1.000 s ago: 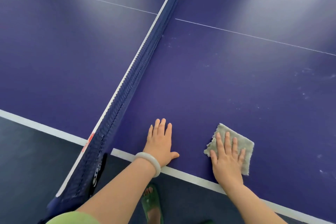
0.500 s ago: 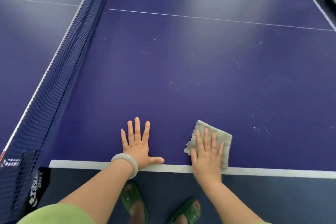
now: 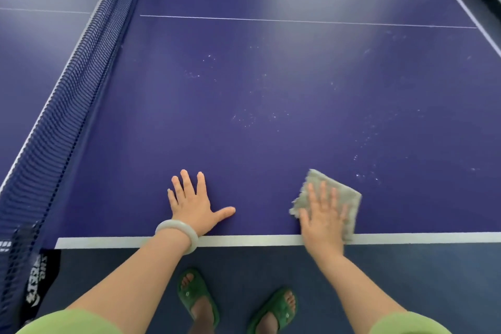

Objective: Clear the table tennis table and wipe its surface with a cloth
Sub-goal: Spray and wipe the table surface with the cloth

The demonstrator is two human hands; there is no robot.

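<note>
The blue table tennis table [image 3: 271, 95] fills the view, with pale dust specks across its right half. A folded grey cloth [image 3: 344, 195] lies on the surface close to the near white edge line. My right hand [image 3: 322, 214] presses flat on the cloth with straight fingers, slightly blurred. My left hand [image 3: 193, 203] rests flat on the bare surface to the left of the cloth, fingers spread, a pale bangle on the wrist.
The dark blue net [image 3: 70, 95] runs along the left, from its clamp at the near corner to the far edge. The table's far right corner edge [image 3: 466, 8] shows at top right. Below the near edge are dark floor and my feet in green slippers [image 3: 198, 298].
The view has swung right, so the net now lies further left. My right hand has slid the cloth to the right, widening the gap to my left hand, which stays planted.
</note>
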